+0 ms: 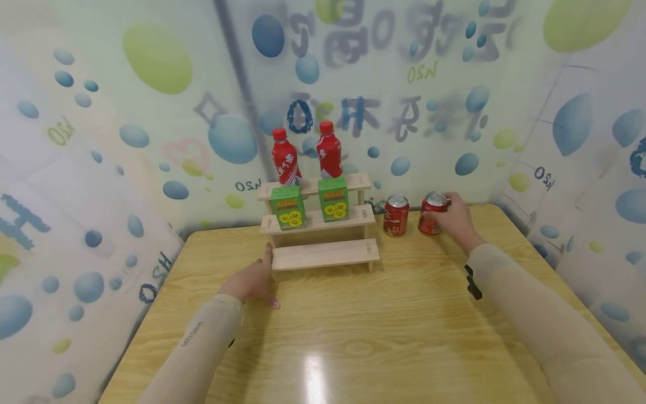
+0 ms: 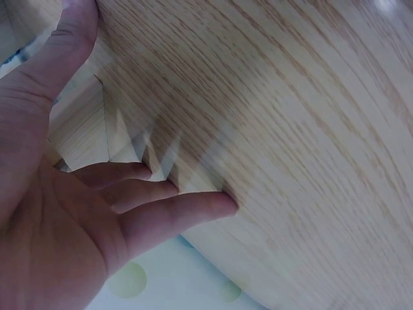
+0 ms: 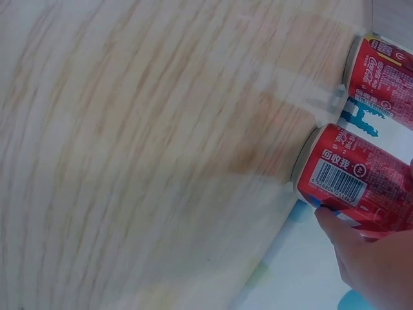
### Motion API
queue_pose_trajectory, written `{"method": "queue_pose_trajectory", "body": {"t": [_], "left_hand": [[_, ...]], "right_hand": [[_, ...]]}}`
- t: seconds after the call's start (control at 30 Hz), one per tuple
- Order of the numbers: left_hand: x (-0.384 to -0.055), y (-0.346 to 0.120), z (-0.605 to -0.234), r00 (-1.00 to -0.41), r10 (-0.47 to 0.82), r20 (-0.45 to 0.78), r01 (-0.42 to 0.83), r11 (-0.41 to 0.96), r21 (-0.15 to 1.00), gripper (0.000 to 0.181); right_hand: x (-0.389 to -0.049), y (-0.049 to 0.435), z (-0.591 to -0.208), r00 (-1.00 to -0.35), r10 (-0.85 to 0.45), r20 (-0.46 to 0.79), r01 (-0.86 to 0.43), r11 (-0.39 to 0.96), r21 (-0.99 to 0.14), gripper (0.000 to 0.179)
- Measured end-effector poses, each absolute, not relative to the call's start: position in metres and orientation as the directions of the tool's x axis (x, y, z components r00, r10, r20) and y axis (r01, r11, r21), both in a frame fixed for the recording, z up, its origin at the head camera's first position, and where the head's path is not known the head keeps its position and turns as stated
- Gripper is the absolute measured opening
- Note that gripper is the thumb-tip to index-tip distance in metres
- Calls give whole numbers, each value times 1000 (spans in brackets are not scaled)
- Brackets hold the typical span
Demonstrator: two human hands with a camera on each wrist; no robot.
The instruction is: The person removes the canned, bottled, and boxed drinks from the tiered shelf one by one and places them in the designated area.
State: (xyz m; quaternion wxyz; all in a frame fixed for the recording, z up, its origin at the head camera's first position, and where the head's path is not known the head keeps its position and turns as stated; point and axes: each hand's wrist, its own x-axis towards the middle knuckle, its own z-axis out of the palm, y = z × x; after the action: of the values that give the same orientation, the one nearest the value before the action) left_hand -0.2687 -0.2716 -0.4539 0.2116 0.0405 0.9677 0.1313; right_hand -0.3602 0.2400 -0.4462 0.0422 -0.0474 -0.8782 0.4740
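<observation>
Head view: right hand (image 1: 459, 219) on the outer can (image 3: 353, 179), inner can (image 1: 396, 216) between it and the wooden stand (image 1: 325, 255)

The right hand grasps the outer can from the right, its thumb across the front of the red body. The can's long axis is upright; whether its base rests on the table (image 1: 353, 325) or hangs just above it, I cannot tell. Just to its left, not touching, the inner can stands upright on the table, near the right end of the wooden stand. It lies almost straight on the line from the grip to that end. The steps of the wooden stand run left to right, across the can's upright axis. The right hand is by far the nearer to both cans. At the opposite end of the stand is the left hand (image 1: 249, 279), fingers stretched and grasping nothing, one fingertip touching or just beside the bottom step. Farther up and back, a left green box (image 1: 289, 207) and a right green box (image 1: 333, 200) stand on the middle step; behind them, a left red bottle (image 1: 286, 160) and a right red bottle (image 1: 329, 151) stand upright on the top step
</observation>
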Motion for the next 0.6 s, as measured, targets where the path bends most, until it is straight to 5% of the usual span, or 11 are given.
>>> {"method": "queue_pose_trajectory", "body": {"t": [0.6], "left_hand": [[-265, -271, -450, -906, 131, -403, 15, 960, 279, 167]], "right_hand": [[-358, 234, -445, -995, 93, 19, 39, 584, -811, 88]]}}
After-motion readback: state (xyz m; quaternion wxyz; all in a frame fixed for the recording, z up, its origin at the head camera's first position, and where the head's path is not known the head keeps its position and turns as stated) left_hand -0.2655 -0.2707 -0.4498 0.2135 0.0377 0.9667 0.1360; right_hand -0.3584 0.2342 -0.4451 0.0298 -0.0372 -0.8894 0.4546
